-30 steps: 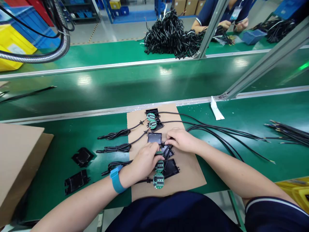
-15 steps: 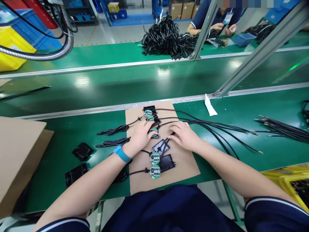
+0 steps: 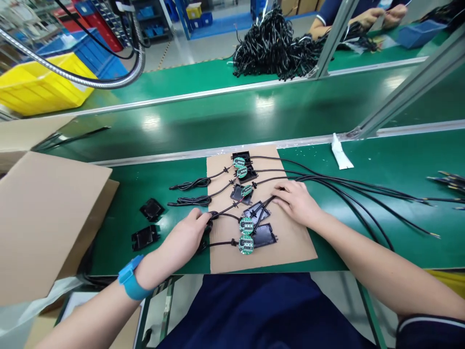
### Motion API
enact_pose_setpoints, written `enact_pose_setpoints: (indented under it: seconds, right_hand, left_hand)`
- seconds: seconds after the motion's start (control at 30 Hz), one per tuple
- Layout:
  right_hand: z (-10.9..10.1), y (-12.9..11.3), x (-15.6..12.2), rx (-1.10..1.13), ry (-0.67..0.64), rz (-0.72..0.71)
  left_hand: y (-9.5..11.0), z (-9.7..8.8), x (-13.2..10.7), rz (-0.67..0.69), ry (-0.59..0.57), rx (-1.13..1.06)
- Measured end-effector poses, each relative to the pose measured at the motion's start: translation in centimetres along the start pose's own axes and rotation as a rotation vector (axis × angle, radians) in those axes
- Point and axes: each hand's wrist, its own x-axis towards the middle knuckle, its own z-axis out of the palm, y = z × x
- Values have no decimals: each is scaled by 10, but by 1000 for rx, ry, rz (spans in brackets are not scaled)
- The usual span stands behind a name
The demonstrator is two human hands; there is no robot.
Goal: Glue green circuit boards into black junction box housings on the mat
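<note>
Cable bundle (image 3: 211, 216) (black) in left hand (image 3: 185, 237)

Mid-view, a brown cardboard sheet (image 3: 286, 252) on the green bench (image 3: 363, 242). On it, black housings (image 3: 264, 235) with round green circuit boards (image 3: 246, 245), ranked from 12 to 6 o'clock. At the sheet's 9 o'clock edge, left hand (image 3: 183, 240), fingers curled on a coiled cable (image 3: 211, 214). At the row's 3 o'clock, right hand (image 3: 300, 204) spread flat on long black cables (image 3: 348, 186) trailing toward 3 o'clock. Two loose black covers (image 3: 151, 209) farther out at 9 o'clock. Heap of cables (image 3: 272, 46) at 12 o'clock.
</note>
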Motion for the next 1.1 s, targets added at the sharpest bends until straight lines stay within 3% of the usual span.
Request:
enact_pose_setpoints:
  seconds: [0.17,0.33,0.43,0.53,0.67,0.73,0.87,1.1]
  right_hand:
    - [-5,-4,-2,-11,-25,-9]
    - [-13,-5,0,9,-67,2]
    - [-15,-2,2,-1,-67,4]
    - [-14,0,2,-27,-11,10]
    - [-14,-3,0,-2,-19,-41]
    - [-14,-6,-2,21,-49,-57]
    - [-11,-10,-5,-1,-68,-30]
    - [0,-15,-4,-111,-18,40]
  left_hand:
    - [-33,-24,32,137,-56,-100]
    - [-53,-16,50,112,13,94]
    - [-40,-9,47,65,157,224]
    - [-9,-2,44,59,290,135]
    - [39,17,49,275,120,-359]
    - [53,29,54,286,45,-504]
    - [58,46,60,215,42,-551]
    - [52,44,59,126,44,-552]
